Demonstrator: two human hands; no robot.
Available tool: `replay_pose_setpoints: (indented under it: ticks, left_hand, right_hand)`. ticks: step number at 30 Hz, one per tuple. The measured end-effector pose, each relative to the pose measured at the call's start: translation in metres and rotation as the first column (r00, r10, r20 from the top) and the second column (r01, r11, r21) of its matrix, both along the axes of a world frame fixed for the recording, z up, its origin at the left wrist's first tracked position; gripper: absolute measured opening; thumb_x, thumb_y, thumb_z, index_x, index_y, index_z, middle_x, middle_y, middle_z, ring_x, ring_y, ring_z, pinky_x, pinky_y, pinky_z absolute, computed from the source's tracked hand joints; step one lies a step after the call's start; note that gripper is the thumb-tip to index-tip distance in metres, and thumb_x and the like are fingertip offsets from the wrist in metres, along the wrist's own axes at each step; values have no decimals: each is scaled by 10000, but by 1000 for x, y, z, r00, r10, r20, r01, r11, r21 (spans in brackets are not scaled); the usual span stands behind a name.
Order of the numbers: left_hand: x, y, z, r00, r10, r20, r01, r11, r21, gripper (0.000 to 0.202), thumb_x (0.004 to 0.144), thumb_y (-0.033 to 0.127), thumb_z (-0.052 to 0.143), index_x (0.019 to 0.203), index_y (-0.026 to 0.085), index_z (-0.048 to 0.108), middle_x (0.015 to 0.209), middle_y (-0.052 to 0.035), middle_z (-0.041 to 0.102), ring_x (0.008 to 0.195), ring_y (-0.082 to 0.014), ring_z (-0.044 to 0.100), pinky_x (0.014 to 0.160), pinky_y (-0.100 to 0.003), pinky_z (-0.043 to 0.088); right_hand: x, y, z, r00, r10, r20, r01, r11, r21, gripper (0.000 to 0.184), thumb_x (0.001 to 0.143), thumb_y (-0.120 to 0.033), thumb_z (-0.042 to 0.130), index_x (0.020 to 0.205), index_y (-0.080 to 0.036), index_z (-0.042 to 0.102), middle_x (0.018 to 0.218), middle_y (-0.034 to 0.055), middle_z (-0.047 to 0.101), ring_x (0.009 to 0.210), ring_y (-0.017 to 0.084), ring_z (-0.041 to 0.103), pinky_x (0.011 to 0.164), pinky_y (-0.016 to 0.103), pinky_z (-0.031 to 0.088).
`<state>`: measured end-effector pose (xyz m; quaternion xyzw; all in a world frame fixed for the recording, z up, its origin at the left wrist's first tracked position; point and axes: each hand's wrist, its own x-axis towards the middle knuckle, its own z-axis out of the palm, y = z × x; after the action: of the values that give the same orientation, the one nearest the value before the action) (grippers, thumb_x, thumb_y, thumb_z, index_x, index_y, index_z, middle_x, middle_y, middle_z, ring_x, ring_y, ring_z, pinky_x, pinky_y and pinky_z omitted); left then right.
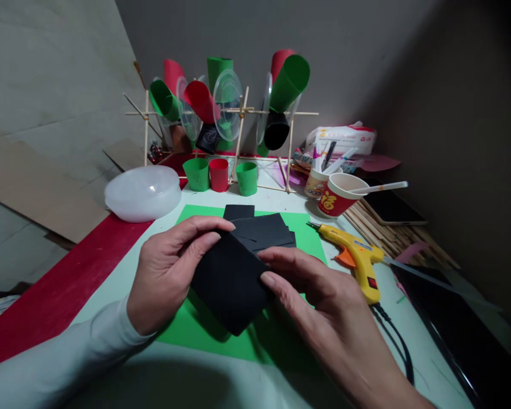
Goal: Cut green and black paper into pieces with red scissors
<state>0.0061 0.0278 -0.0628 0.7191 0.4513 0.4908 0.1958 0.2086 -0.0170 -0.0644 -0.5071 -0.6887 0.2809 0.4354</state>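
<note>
A piece of black paper (234,284) is held tilted above a green sheet (183,335). My left hand (170,267) pinches its upper left corner between thumb and fingers. On the opposite side, my right hand (319,289) grips the right corner, thumb on the near face. Just behind lie several more black paper pieces (264,227), overlapping on the green sheet. To the right of my right hand rests a yellow glue gun (357,250) with an orange trigger, its nozzle pointing left.
At the back stands a stick frame (241,130) carrying clear discs and coloured paper cups. Small green (247,179) and red cups (218,174) sit before it. Clear plastic lids (142,193) lie left; a red paper cup (338,196), wooden sticks (378,227) and a black cable (394,329) lie right.
</note>
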Motion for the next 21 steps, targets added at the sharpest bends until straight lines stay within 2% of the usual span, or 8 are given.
replay_pose_setpoints:
  ticks: [2,6,11,17,21]
  left_hand:
    - [0,1,-1,1000,-5,6,5,1000,-10,207,952,149,588,982,296,730,990,122,768,948,-62,687,879,-106,468]
    - [0,2,-4,1000,-8,-20,8,1000,13,175,963,173,571,997,268,715,980,90,762,922,-80,686,843,-136,482]
    - [1,2,-7,997,3,-71,3,997,76,164,977,170,542,1014,225,692,980,48,753,904,-98,684,832,-168,483]
    - [-1,3,-5,998,-24,-51,28,995,96,163,975,179,548,1020,212,701,987,19,761,888,-119,694,821,-200,497]
    - [0,4,-1,999,-33,-5,34,999,43,147,955,198,579,974,214,723,961,4,766,880,-144,689,816,-235,500]
  right_hand:
    - [0,2,0,1000,13,-10,-13,999,-51,133,928,-263,634,1039,-250,708,907,1,792,742,163,746,634,227,565]
    - [-2,4,-3,990,41,-137,-66,982,-178,152,934,-303,625,1027,-224,716,770,4,755,525,138,698,500,221,523]
    - [-4,4,-4,983,42,-178,-74,982,-176,142,928,-278,643,1022,-227,737,755,0,762,552,133,719,536,202,533]
    - [-3,3,-6,962,45,-271,-102,974,-201,121,904,-291,682,985,-224,741,767,-10,760,547,123,717,530,187,544]
    - [-3,3,-6,940,11,-342,-93,970,-225,129,877,-312,720,965,-227,759,745,-7,752,536,133,709,527,203,547]
